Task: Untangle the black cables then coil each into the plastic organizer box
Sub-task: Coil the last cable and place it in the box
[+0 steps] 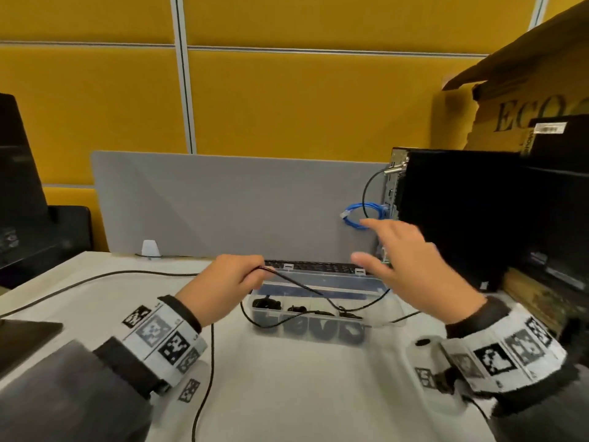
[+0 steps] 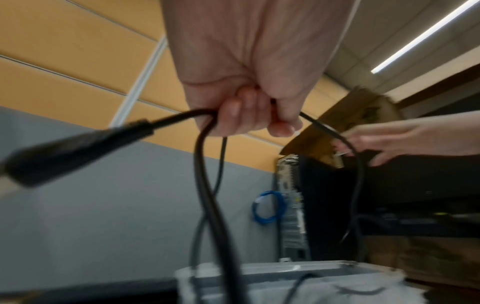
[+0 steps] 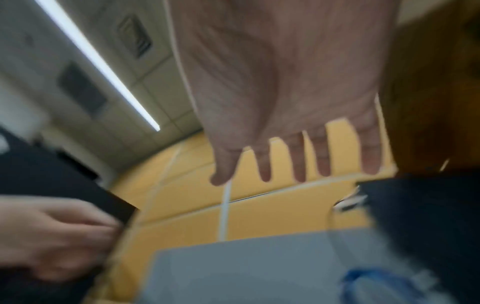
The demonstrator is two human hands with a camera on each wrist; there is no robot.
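Observation:
A clear plastic organizer box (image 1: 318, 327) stands open on the white table, with black coiled cables (image 1: 267, 304) in its front compartments. My left hand (image 1: 223, 282) grips a black cable (image 1: 296, 284) just left of the box; strands run from the fist down into the box and back across the table. In the left wrist view the left hand's fingers (image 2: 246, 115) curl round the black cable (image 2: 207, 185), whose plug (image 2: 72, 148) sticks out to the left. My right hand (image 1: 411, 263) hovers above the box's right end with fingers (image 3: 298, 164) spread and nothing in it.
A black computer tower (image 1: 452, 212) stands right of the box with a blue cable coil (image 1: 363, 215) hanging at its rear. A grey divider (image 1: 229, 202) backs the desk. A cardboard box (image 1: 526, 100) sits at the right, black equipment (image 1: 25, 202) at the left.

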